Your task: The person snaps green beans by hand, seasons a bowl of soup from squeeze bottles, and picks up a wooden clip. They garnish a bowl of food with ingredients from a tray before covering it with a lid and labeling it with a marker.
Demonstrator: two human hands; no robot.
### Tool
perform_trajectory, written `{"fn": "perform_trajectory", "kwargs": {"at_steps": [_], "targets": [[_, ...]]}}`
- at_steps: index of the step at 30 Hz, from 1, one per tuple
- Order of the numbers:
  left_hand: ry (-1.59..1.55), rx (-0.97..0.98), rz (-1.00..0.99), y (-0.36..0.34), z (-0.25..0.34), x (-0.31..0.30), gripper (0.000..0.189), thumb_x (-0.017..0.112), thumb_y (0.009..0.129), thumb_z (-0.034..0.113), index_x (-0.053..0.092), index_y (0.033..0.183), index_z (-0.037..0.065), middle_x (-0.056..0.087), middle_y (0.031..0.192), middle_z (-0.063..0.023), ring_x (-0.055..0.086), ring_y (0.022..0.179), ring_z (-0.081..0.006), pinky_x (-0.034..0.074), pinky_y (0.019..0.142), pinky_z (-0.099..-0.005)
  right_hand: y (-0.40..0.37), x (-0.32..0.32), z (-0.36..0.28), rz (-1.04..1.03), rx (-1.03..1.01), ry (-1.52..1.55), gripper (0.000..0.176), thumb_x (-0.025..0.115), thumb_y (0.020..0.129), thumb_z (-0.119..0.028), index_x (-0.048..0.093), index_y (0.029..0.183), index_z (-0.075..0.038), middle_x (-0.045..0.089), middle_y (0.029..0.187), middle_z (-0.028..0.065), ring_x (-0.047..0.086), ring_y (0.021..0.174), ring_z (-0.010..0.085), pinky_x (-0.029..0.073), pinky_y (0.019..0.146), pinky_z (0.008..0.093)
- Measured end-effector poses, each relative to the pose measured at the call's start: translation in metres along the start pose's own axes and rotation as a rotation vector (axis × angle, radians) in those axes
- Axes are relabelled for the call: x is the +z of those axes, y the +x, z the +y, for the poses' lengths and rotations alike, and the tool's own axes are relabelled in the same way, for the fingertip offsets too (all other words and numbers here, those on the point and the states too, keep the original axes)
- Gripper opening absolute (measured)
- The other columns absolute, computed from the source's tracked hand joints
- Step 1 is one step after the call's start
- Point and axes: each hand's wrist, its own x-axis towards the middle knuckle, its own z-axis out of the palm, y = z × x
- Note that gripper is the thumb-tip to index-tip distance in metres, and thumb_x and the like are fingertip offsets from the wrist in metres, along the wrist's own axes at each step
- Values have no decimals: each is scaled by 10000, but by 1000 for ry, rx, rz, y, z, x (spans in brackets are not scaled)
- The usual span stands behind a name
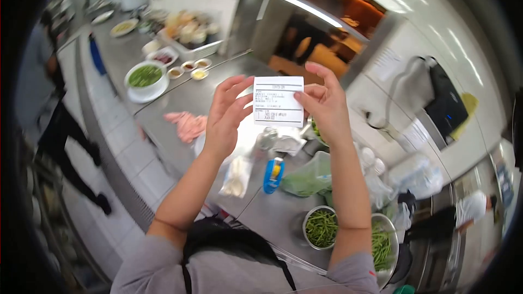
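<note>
Setting: a commercial kitchen, with the steel counter (180,98) below my raised hands.
Ticket: the printed ticket (279,100) is in the air above the counter, between both hands, its print facing me for reading.
Right hand (324,103): thumb and fingers pinch the right edge and carry the ticket.
Left hand (226,117): fingers are loosely spread at the left edge; I cannot tell whether they touch it.
Orientation: top edge away from me, text lines running hand to hand. It looks near-square, so no clear long axis.
</note>
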Motion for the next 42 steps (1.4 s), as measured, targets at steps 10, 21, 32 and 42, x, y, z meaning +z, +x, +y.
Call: {"fn": "perform_trajectory", "kwargs": {"at_steps": [10,21,32,42], "targets": [[389,-174,214,-3,74,-107,295,451,832,32,544,1108,-16,592,949,-73,571,799,-102,477,709,-242,-3,108,122,96,51,-306,146,549,822,-101,593,926,-8,600,713,55,512,564,79,410,506,219],[647,-261,196,8,169,-241,286,454,850,51,538,1118,-2,573,1022,-48,523,883,-71,421,765,-213,19,283,171,-120,250,34,163,561,838,-154,568,853,8,580,688,52,494,520,68,353,452,185],[760,-88,224,29,285,-383,276,485,821,-20,551,1089,-9,523,1097,-82,548,840,-110,461,689,-218,121,468,137,-233,389,462,160,546,811,-19,526,954,51,610,774,100,580,549,138,462,453,220],[893,-214,290,120,345,-497,147,503,827,18,619,916,6,605,723,-31,483,559,-42,410,502,-176,396,463,180,-126,-176,-85,174,492,838,-50,555,989,9,610,735,71,573,624,101,463,553,213]]}}
